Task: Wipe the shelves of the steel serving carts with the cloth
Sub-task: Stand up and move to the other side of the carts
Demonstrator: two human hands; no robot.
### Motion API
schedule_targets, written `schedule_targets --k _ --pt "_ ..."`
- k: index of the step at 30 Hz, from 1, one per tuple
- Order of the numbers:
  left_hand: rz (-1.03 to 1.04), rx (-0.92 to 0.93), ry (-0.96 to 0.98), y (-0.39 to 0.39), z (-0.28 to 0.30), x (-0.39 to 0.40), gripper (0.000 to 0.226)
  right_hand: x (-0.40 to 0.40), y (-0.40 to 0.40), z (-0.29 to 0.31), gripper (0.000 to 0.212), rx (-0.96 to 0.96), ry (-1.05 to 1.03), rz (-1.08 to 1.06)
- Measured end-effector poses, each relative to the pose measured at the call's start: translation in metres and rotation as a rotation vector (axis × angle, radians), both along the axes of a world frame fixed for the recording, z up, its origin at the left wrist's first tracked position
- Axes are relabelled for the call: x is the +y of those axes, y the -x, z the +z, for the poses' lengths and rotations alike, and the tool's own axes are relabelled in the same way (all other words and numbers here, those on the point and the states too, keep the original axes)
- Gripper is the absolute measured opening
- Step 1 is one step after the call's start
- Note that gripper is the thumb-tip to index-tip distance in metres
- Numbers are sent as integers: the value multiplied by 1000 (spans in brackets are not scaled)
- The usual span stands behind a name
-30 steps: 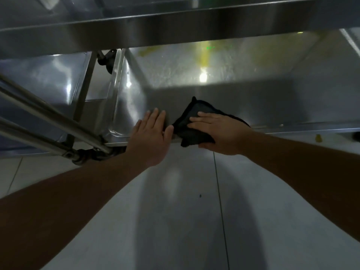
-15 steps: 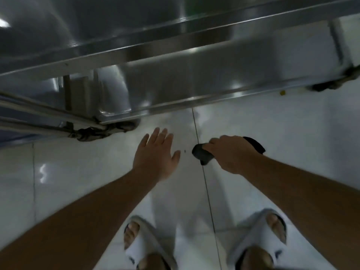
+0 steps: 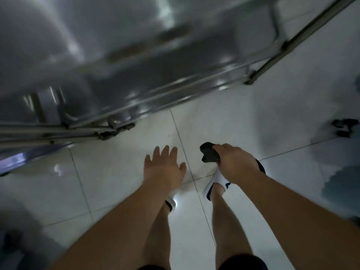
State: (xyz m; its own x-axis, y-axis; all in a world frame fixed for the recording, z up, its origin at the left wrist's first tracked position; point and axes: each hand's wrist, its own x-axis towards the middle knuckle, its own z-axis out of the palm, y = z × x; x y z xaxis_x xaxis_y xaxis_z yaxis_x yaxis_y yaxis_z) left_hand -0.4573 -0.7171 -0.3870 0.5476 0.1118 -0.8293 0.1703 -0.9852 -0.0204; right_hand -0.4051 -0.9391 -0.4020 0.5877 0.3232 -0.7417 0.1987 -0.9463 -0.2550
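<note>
Both hands have withdrawn from the steel cart shelf (image 3: pixel 136 61); the left hand (image 3: pixel 163 168) is spread empty, the right hand (image 3: pixel 235 162) clenches the black cloth (image 3: pixel 209 152), which should be refolded flat beneath the fingers before the next shelf.

shiny steel cart (image 3: pixel 120 61); matt dark cloth (image 3: pixel 209 152); glossy pale floor tiles (image 3: pixel 116 172).

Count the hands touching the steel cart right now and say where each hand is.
0. The left hand hovers open over the floor tiles, and the right hand grips the dark cloth beside it. Both are clear of the cart.
</note>
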Motion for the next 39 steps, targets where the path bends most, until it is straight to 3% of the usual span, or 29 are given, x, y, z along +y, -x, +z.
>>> schedule_targets --k 7,14,26,32,39 --pt "-84 -216 57 -69 179 -72 69 -86 -45 190 40 -117 -58 -183" --pt "-46 -409 167 -135 302 -136 69 -153 -94 308 39 -206 -59 -331" --pt "-384 -782 356 -351 412 -241 62 -255 -249 440 29 -525 85 -603" --pt "-520 -828 424 -440 454 -305 69 -304 -305 482 31 -651 92 -728" --pt "-580 -842 409 -527 462 -390 68 -377 -383 495 31 -697 77 -747"
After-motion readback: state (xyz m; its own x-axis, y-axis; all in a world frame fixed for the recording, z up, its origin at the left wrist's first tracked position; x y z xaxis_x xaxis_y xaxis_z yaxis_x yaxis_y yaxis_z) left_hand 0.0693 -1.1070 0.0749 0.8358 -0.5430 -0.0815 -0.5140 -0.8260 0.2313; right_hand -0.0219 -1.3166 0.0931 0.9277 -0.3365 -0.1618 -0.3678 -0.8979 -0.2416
